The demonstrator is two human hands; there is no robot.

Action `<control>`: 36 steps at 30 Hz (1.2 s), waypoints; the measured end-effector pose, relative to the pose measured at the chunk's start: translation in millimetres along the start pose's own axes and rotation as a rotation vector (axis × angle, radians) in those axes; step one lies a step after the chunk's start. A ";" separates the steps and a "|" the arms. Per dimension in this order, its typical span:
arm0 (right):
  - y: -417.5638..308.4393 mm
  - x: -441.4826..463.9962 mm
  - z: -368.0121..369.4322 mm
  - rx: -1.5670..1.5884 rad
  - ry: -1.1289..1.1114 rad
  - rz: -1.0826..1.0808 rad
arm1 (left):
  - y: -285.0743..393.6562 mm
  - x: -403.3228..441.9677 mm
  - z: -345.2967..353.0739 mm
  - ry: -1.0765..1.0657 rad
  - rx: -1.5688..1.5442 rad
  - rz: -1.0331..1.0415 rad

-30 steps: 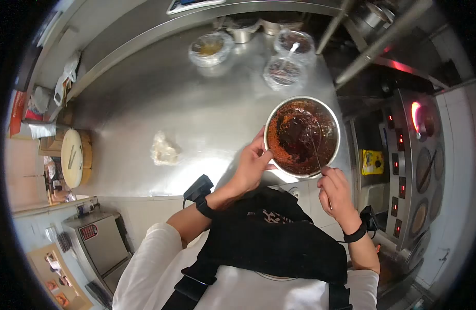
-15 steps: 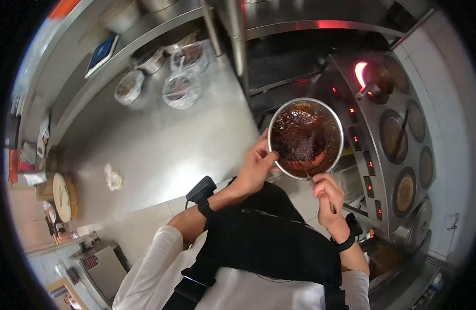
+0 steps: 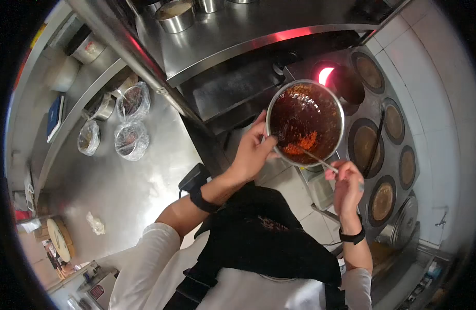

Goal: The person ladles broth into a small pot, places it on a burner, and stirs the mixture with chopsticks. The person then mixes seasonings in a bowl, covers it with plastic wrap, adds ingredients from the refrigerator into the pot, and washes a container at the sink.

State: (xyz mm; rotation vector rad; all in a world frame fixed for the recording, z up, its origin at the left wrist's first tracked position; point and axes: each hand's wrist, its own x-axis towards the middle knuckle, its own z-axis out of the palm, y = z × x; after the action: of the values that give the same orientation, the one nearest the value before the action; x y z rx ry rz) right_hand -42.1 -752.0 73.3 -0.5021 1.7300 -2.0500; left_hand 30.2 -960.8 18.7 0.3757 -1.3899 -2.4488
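My left hand (image 3: 253, 152) grips the rim of a round metal pot (image 3: 342, 126) from its left side, thumb over the edge. Dark red, oily sauce (image 3: 305, 113) with flakes fills the pot, and a brighter orange-red patch shows near its lower side. Between the fingers of my right hand (image 3: 347, 188) is the thin metal handle of a spoon (image 3: 323, 162). The handle slants over the rim into the pot, and the spoon's bowl is hidden in the sauce or under the orange-red patch.
Right of the pot runs a stove (image 3: 393, 165) with several round burner plates and a glowing red area (image 3: 326, 76) behind the pot. On the left, a steel counter (image 3: 160, 175) holds plastic-wrapped bowls (image 3: 132, 140) and a crumpled white wad (image 3: 96, 223). A shelf (image 3: 212, 46) with metal containers crosses ahead.
The view has turned and shifted toward the stove. The pot remains in my left hand. My right hand has moved outward from the rim, exposing more of the spoon's handle and the orange-red patch.
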 end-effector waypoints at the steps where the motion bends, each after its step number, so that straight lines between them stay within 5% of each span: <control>1: -4.1 14.1 -5.6 0.056 0.049 0.042 | 1.6 12.4 5.9 -0.028 -0.055 -0.005; 29: -100.1 237.9 -222.5 0.094 0.033 -0.059 | -56.4 236.8 117.8 0.206 -0.148 -0.025; 36: -24.0 255.3 -268.6 -0.116 0.137 -0.215 | -59.4 229.5 96.0 0.254 -0.143 0.011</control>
State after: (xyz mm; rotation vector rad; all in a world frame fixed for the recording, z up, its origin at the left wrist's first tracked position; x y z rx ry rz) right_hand -400.6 -657.1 55.3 -0.6205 1.9589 -2.1836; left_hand -224.1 -944.2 -2.7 0.6186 -1.1029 -2.3754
